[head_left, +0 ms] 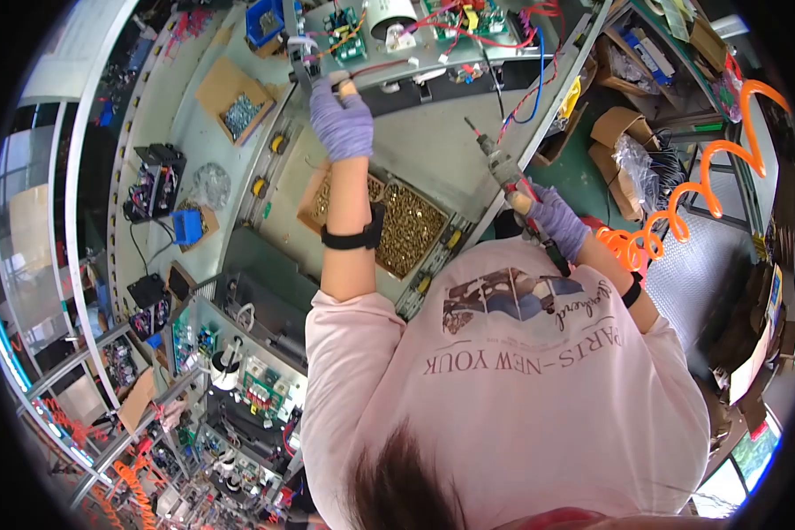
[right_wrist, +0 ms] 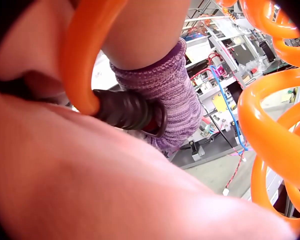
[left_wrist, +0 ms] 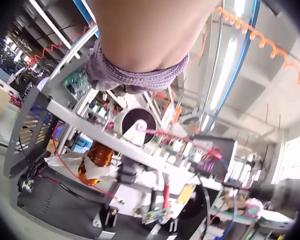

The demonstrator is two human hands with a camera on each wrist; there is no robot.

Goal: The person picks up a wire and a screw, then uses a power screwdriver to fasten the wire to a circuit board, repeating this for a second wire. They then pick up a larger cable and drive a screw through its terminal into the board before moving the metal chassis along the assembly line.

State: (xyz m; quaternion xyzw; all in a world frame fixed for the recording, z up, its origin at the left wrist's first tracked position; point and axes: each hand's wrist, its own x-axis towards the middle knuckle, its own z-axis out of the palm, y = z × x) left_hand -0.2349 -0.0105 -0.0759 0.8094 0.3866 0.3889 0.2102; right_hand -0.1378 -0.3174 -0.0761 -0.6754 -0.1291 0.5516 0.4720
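Note:
The left hand [head_left: 342,119], in a purple knit glove with bare fingertips, has its fingers curled at the corner of a metal frame [head_left: 302,66]; the exact contact is partly hidden. In the left wrist view the glove [left_wrist: 135,77] lies above the frame's bar [left_wrist: 110,137], beside a round capacitor-like part [left_wrist: 135,125]. Near the chest, the right hand [head_left: 555,221] grips a power screwdriver [head_left: 503,168], whose bit points up and left. The right wrist view shows the glove [right_wrist: 172,102] around the tool, with its dark hose fitting [right_wrist: 122,110] below the palm.
Below the left forearm stands a box of brass-coloured screws [head_left: 406,230]. A cardboard box of small parts [head_left: 240,115] lies to the left. Red and blue wires [head_left: 539,75] hang by the frame. A coiled orange hose [head_left: 711,168] runs at the right.

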